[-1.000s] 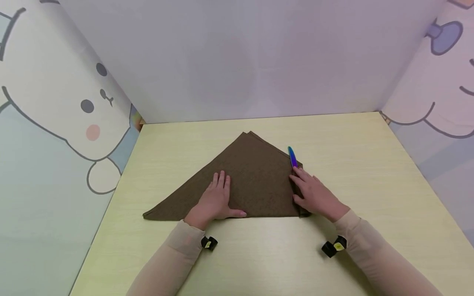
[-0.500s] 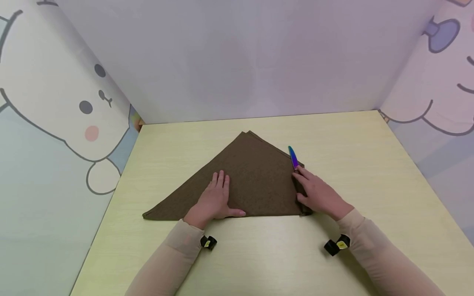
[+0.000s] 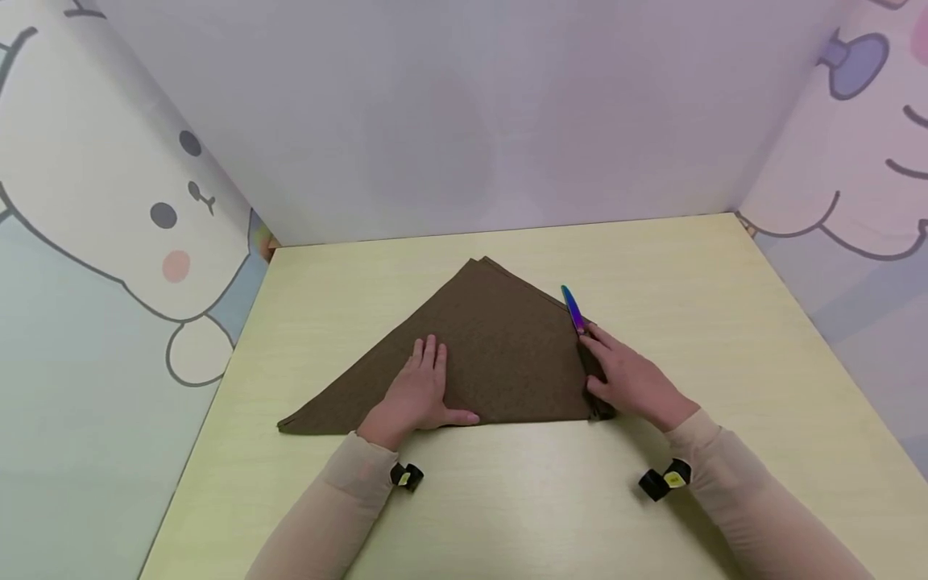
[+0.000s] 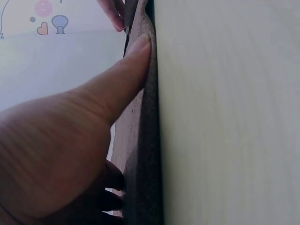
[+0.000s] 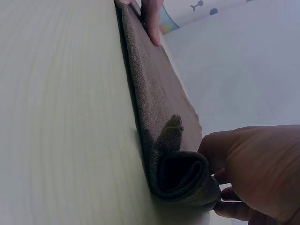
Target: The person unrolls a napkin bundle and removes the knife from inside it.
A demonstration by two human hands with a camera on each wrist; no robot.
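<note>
A folded brown cloth napkin (image 3: 507, 362) lies on the table, peaked at the back and tapering to a point at the left. My left hand (image 3: 416, 395) rests flat on it near the front edge, thumb along that edge. At the right end the cloth is curled into a roll (image 5: 185, 178), its spiral showing in the right wrist view. My right hand (image 3: 638, 385) holds this rolled end, thumb on the inner side and fingers on the outer. A rainbow-coloured knife (image 3: 572, 308) lies along the roll, blade sticking out beyond my fingertips; its handle is hidden.
The pale wooden table (image 3: 507, 507) extends on all sides of the cloth. A plain pale wall (image 3: 493, 121) stands behind it, and cartoon-printed panels flank it at left (image 3: 87, 242) and right (image 3: 863, 161). Small black cameras (image 3: 656, 485) are strapped at both wrists.
My right hand has shifted slightly to the right along with the rolled end, and its fingers have drawn closer together. The left hand stays in place on the cloth.
</note>
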